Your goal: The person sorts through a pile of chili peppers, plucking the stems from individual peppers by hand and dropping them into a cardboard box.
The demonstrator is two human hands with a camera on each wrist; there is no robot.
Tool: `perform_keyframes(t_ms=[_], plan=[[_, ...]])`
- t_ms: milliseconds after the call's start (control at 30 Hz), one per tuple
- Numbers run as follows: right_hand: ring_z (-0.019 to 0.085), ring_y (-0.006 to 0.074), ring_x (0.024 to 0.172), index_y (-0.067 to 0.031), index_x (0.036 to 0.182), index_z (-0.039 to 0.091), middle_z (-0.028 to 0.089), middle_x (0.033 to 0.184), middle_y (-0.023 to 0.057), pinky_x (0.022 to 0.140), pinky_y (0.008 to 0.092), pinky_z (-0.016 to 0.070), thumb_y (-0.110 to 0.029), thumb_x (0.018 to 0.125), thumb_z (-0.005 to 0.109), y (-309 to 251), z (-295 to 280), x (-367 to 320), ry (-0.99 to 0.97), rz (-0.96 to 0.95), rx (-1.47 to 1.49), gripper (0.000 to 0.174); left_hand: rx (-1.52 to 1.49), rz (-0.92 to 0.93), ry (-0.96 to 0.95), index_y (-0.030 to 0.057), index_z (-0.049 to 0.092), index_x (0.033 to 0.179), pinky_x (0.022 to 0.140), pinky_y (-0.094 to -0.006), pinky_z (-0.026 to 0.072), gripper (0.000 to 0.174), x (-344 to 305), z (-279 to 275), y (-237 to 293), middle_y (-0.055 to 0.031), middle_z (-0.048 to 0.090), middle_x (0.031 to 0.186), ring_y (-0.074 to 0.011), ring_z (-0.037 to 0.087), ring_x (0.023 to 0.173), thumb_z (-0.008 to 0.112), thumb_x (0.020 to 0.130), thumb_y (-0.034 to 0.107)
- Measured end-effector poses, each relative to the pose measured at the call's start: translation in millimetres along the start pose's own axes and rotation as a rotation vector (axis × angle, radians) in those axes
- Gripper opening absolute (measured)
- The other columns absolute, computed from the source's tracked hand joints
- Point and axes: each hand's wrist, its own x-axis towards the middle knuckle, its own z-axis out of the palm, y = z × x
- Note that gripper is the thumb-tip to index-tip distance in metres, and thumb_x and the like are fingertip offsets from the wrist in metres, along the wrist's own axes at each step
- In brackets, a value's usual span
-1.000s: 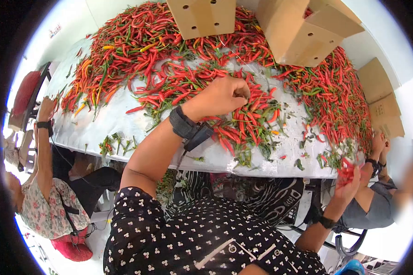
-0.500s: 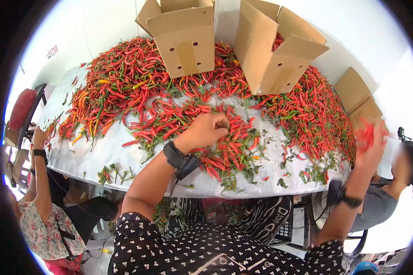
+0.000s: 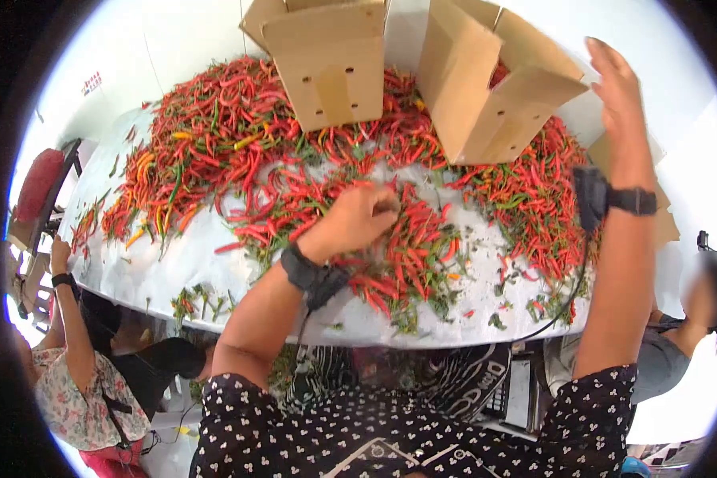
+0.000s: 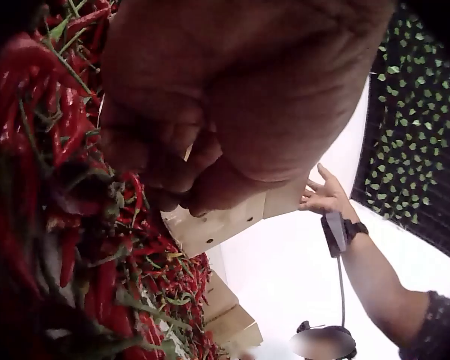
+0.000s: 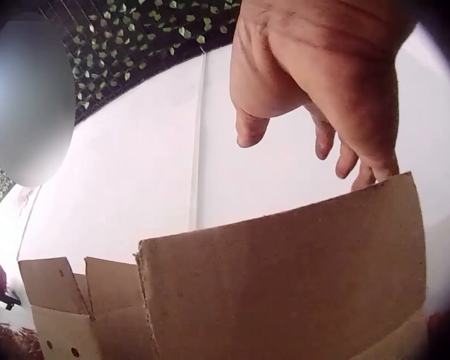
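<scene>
My left hand [image 3: 350,221] hovers low over a loose heap of red chilies [image 3: 410,255] with green stems. Its fingers [image 4: 165,146] are curled in toward the thumb, and no chili shows between them. High on the right, my right hand [image 3: 621,95] is raised beside the open top of the right cardboard box [image 3: 494,111]. In the right wrist view its fingers [image 5: 326,139] hang loosely spread above the box's brown flap [image 5: 285,277], with nothing in them. Some red chilies show inside that box.
A second cardboard box [image 3: 327,76] stands left of the first, among a big chili pile [image 3: 215,127]. Stem scraps [image 3: 199,301] lie along the front of the silvery table [image 3: 167,279]. Other people sit at both ends; one arm [image 3: 70,307] reaches in at the left.
My right hand has risen from low at the right to the right box's height; the red chilies it carried are gone from it. My left hand has stayed curled over the heap.
</scene>
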Motion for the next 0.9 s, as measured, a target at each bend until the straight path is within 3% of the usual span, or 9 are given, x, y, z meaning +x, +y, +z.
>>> perform_keyframes(t_ms=[67,100,300,400,467,533,567,633,900], plan=[[0.054,0.0127,0.095,0.0011,0.113,0.056,0.059,0.108,0.0076,0.082,0.0312,0.041,-0.035,0.081,0.062,-3.5,-26.1,-38.3,-0.088,-0.02,0.033,0.049,0.016,0.026,0.014,-0.0012,0.06,0.086,0.069,-0.0292,0.0478,0.012,2.1,-0.7,-7.7,-0.0095,0.062,0.077,-0.0163,0.06,0.074,0.059,0.076,0.006],[0.054,0.0122,0.093,0.0003,0.113,0.056,0.06,0.106,0.0075,0.079,0.0292,0.042,-0.032,0.083,0.06,-3.7,-36.3,-58.8,-0.126,-0.024,0.071,0.045,-0.006,0.001,0.041,0.0007,0.061,0.085,0.067,-0.033,0.0495,0.016,0.8,-3.8,-1.1,-0.0148,0.064,0.079,-0.0243,0.064,0.074,0.059,0.073,0.011],[0.053,0.0083,0.057,-0.0013,0.091,0.061,0.059,0.071,0.0028,0.053,0.023,0.0435,-0.007,0.078,0.06,5.1,-49.6,-202.7,-0.574,0.301,-0.035,0.014,0.209,0.092,0.018,0.0038,0.062,0.082,0.071,-0.0369,0.048,0.017,-2.0,-9.0,-0.3,-0.0122,0.062,0.08,-0.0276,0.061,0.078,0.062,0.07,0.016],[0.055,0.0078,0.063,0.0012,0.091,0.061,0.061,0.073,0.005,0.056,0.0226,0.0449,-0.008,0.075,0.062,24.5,-24.1,-257.7,-0.873,0.289,-0.17,0.018,0.331,0.211,-0.165,0.0058,0.061,0.083,0.072,-0.0389,0.0462,0.021,-9.1,-8.4,19.1,-0.011,0.058,0.081,-0.0299,0.057,0.082,0.065,0.067,0.018],[0.058,0.0126,0.062,0.0008,0.093,0.061,0.063,0.073,0.0088,0.057,0.0261,0.0455,-0.011,0.073,0.065,30.5,-8.2,-278.7,-0.991,0.316,-0.153,0.023,0.356,0.203,-0.331,0.0063,0.06,0.086,0.072,-0.0398,0.0452,0.024,-21.6,-5.4,31.1,-0.0108,0.056,0.082,-0.0312,0.055,0.084,0.067,0.066,0.018],[0.061,0.027,0.065,-0.003,0.092,0.061,0.063,0.074,0.0142,0.061,0.036,0.0472,-0.018,0.07,0.065,31.3,7.3,-292.6,-1.057,0.06,-0.216,0.027,0.362,0.283,-0.512,0.0079,0.057,0.092,0.07,-0.0412,0.0448,0.034,-35.8,-0.7,39.3,-0.011,0.055,0.085,-0.0322,0.055,0.084,0.069,0.063,0.019],[0.061,0.027,0.065,-0.003,0.092,0.061,0.063,0.074,0.0142,0.061,0.036,0.0472,-0.018,0.07,0.065,30.0,13.7,-295.5,-1.057,0.056,-0.208,0.027,0.355,0.219,-0.558,0.0084,0.053,0.1,0.07,-0.0418,0.045,0.045,-41.9,0.8,46.6,-0.0119,0.054,0.091,-0.0329,0.055,0.085,0.071,0.06,0.019],[0.059,0.0355,0.073,-0.0045,0.092,0.061,0.062,0.078,0.018,0.066,0.0421,0.0463,-0.02,0.069,0.065,28.5,25.4,-298.3,-1.17,-0.034,-0.227,0.028,0.41,0.187,-0.524,0.0083,0.052,0.101,0.07,-0.0423,0.0452,0.045,-48.1,4.6,47.2,-0.0122,0.053,0.091,-0.0332,0.055,0.085,0.07,0.061,0.018],[0.059,0.0365,0.075,-0.0036,0.091,0.059,0.061,0.075,0.0181,0.066,0.0443,0.0454,-0.017,0.068,0.067,47.6,63.3,-297.2,-1.067,0.002,-0.221,0.027,0.48,0.169,-0.381,0.007,0.054,0.092,0.065,-0.0465,0.0445,0.029,-33.6,4.4,2.5,-0.0141,0.056,0.082,-0.0357,0.056,0.078,0.063,0.067,0.019]])
